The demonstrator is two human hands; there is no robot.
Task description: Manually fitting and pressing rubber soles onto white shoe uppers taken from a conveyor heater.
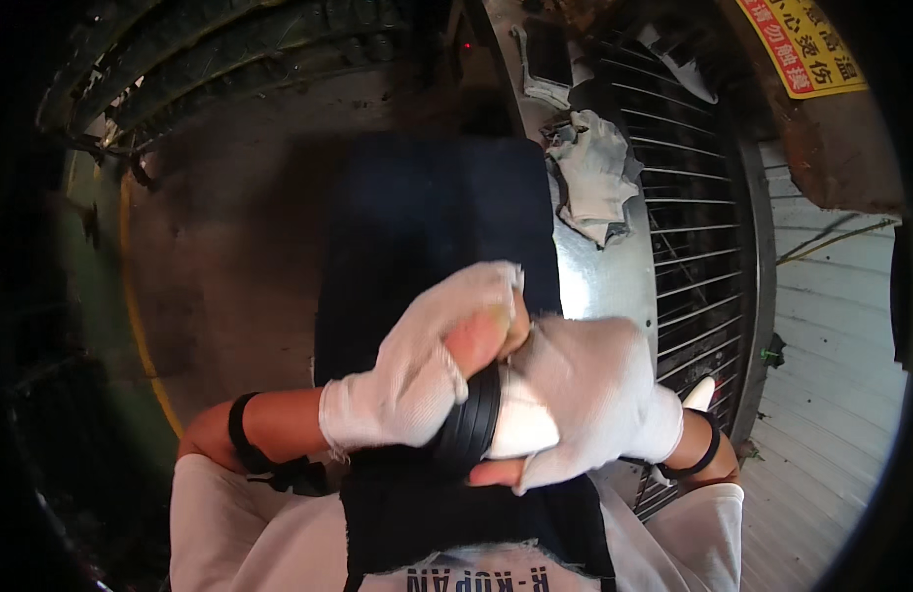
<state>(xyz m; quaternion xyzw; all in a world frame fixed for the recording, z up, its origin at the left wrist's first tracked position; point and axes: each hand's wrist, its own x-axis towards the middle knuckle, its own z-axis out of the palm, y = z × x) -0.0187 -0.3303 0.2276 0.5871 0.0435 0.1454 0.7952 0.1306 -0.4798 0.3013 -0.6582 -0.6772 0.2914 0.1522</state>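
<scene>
White-gloved, the left hand (407,370) has its grip closed on a black ridged piece (471,419). Between both hands, this touches a white piece (523,422), around which the gloved right hand (599,395) is closed. Farther right, crumpled cloth (592,176) lies on the counter (583,274), beside a rack (759,227).

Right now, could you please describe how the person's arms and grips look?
The left grip and right grip wear whitish knitted gloves, leaving some digits partly bare. Dark bands circle both forearms, and the short sleeves are white.
</scene>
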